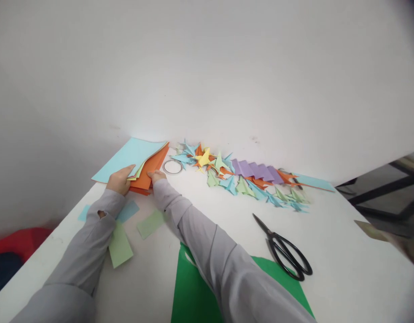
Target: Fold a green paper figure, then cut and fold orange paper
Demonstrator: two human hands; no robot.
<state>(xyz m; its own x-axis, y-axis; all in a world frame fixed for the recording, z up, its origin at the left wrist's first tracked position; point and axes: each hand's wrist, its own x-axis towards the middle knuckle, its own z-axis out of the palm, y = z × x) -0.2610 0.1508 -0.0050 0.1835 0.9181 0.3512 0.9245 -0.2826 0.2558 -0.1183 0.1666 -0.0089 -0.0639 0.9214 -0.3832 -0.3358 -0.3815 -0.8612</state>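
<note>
A stack of coloured paper lies at the back left against the wall, blue sheets on top and orange sheets below. My left hand grips the near edge of the upper sheets and lifts it, so that green and yellow edges show. At the right side of the stack my right hand pinches an orange sheet at its edge. Small green paper slips and a blue slip lie beneath and between my forearms.
Folded paper cranes and purple folded pieces line the wall. A ring of wire or tape sits beside the stack. Black scissors lie at right, partly over a green sheet. A blue sheet rests far right.
</note>
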